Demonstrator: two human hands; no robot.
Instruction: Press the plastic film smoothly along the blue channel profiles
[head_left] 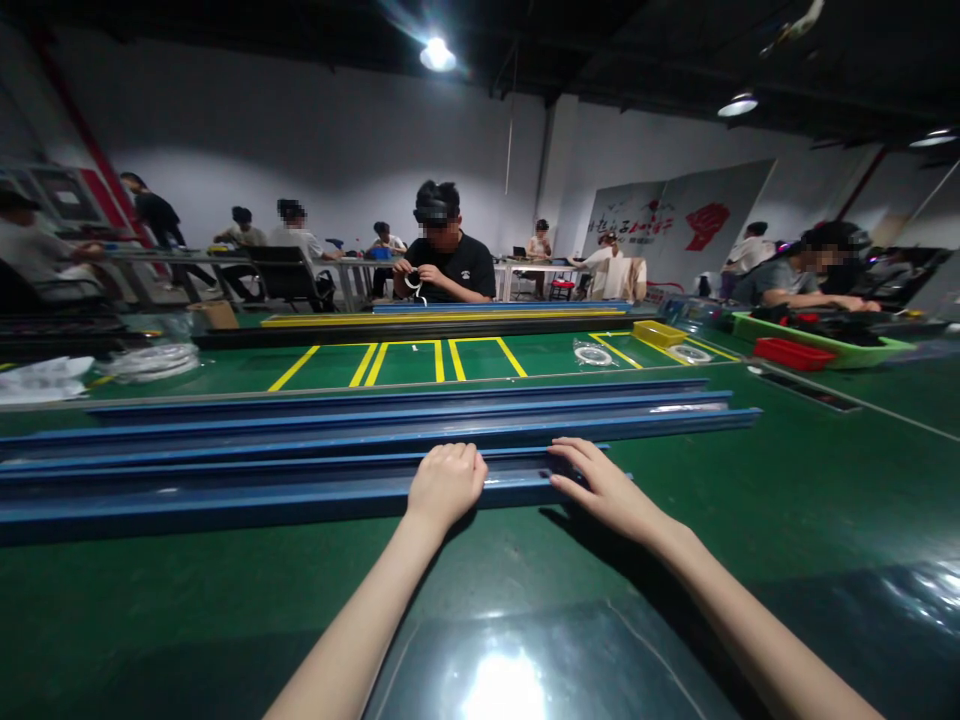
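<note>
Both arms [360, 605] are stretched forward from the counter's [720, 530] near edge. And the nearest blue rail [225, 490], run toward the counter's left edge, is gripped by the left hand [447, 482], fingers curled, knuckles up! At the right end, the right hand [596, 485] is held loose, thumb and fingers parted; whether contact is made cannot be told.

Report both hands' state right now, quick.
Left hand: closed, curled over the nearest blue rail; its grip underneath is hidden.
Right hand: open, thumb and fingers apart at that rail's right end.
</note>
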